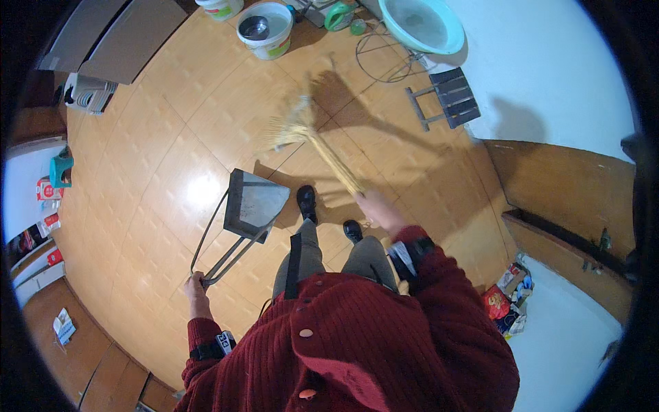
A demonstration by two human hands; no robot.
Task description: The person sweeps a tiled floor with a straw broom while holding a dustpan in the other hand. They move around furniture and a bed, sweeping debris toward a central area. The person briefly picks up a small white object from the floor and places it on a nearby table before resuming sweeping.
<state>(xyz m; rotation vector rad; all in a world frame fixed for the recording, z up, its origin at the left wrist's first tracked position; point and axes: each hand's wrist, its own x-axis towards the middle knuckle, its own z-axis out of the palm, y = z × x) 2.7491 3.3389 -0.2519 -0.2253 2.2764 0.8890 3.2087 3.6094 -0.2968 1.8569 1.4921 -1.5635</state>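
My right hand (pixel 382 211) is closed round the handle of a straw broom (pixel 332 159). Its pale bristles fan out toward the far left, at or just above the tiled floor; which of the two I cannot tell. At the lower left my left hand (pixel 197 287) grips the bent metal handle of a dustpan (pixel 255 203). The pan is grey with dark sides, and its open mouth faces right, toward my feet. Broom head and dustpan are apart. What lies inside the pan is too indistinct to make out.
At the back stand a white bucket (pixel 265 48) with a metal bowl in it and a turquoise basin (pixel 422 26) beside a wire stand (pixel 384 58). A dark folding stool (pixel 449 98) is at the right wall. Cardboard boxes (pixel 130 41) line the far left; a packed carton (pixel 509 300) sits lower right.
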